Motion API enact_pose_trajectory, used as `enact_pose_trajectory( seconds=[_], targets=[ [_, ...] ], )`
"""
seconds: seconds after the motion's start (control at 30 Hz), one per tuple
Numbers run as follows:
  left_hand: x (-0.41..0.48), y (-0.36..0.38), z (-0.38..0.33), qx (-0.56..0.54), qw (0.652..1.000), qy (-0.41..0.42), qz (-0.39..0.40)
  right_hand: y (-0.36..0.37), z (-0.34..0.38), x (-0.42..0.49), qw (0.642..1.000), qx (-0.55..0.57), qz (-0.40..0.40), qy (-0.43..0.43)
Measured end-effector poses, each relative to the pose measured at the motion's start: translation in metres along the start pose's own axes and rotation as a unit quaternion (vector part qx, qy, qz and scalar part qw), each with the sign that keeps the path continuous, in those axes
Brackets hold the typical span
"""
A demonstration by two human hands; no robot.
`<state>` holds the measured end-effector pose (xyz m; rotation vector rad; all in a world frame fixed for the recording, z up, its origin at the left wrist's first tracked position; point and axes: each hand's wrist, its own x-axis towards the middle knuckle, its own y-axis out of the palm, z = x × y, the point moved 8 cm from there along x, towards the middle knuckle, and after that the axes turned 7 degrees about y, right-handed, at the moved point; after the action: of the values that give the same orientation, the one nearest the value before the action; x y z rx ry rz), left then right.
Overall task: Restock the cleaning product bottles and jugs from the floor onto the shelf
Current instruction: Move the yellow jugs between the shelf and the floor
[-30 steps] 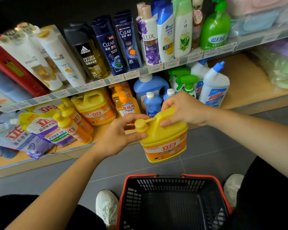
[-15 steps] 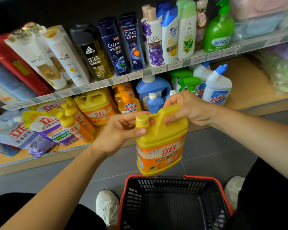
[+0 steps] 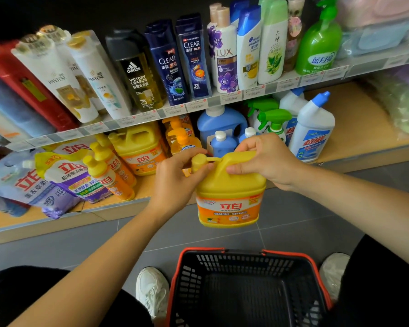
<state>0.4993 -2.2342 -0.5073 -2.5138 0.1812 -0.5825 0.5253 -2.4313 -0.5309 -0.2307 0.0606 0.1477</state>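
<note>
The yellow jug (image 3: pixel 229 185) hangs in the air just in front of the lower shelf (image 3: pixel 354 119). It is above the black basket (image 3: pixel 182 256) with the red rim, which sits on the grey floor (image 3: pixel 57 244) between the person's white shoes (image 3: pixel 151 293). Both hands are on it. The right hand (image 3: pixel 267 161) has its fingers curled over the moulded handle, thumb on the near side, and I'd say it takes the weight. The left hand (image 3: pixel 175 182) wraps round the cap and neck, likely to keep the heavy body from swinging. The jug is upright, label toward the person.

Just beyond, on the lower shelf, a matching jug (image 3: pixel 137 147) stands beside orange pump bottles (image 3: pixel 182 138) and a small blue bottle (image 3: pixel 222 143). Like with like, that looks the natural slot, though the hands hide part of the edge there. Refill pouches (image 3: pixel 66 175) lie slumped to the left and white angled-neck bottles (image 3: pixel 313 131) stand to the right. Farther up, shampoo bottles (image 3: pixel 168 62) line the upper shelf (image 3: pixel 253 93), no part of this job.
</note>
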Motion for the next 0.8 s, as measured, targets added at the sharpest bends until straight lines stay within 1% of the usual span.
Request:
enact_pose_trajectory(
  seconds=[0.07, 0.1, 0.2, 0.27, 0.3, 0.4, 0.47, 0.57, 0.63, 0.8],
  targets=[
    [0.004, 0.007, 0.004, -0.058, 0.996, -0.014, 0.069, 0.0, -0.002, 0.0, 1.0, 0.008, 0.003, 0.009],
    [0.005, 0.009, 0.005, -0.083, 0.992, -0.019, 0.089, 0.0, -0.003, 0.0, 1.0, 0.014, 0.005, 0.014],
    [0.005, 0.012, 0.007, -0.15, 0.982, -0.016, 0.11, -0.001, -0.006, 0.001, 0.998, 0.056, 0.011, 0.031],
    [0.002, 0.013, 0.011, -0.165, 0.98, -0.017, 0.113, -0.003, -0.005, 0.002, 0.996, 0.085, 0.013, 0.033],
    [0.001, 0.013, 0.017, -0.169, 0.978, -0.032, 0.12, -0.005, -0.003, 0.003, 0.995, 0.096, 0.01, 0.032],
    [-0.006, 0.013, 0.039, -0.191, 0.96, -0.122, 0.164, -0.013, 0.004, 0.005, 0.989, 0.144, 0.002, 0.03],
    [-0.01, 0.012, 0.053, -0.176, 0.954, -0.154, 0.186, -0.021, 0.009, 0.007, 0.983, 0.181, -0.01, 0.027],
    [-0.012, 0.013, 0.069, -0.187, 0.948, -0.184, 0.18, -0.032, 0.016, 0.01, 0.974, 0.225, -0.028, 0.028],
    [-0.013, 0.016, 0.074, -0.237, 0.938, -0.198, 0.16, -0.041, 0.022, 0.012, 0.966, 0.256, -0.037, 0.023],
    [-0.023, 0.039, 0.073, -0.37, 0.891, -0.243, 0.103, -0.056, 0.03, 0.016, 0.954, 0.295, -0.053, 0.011]
  ],
)
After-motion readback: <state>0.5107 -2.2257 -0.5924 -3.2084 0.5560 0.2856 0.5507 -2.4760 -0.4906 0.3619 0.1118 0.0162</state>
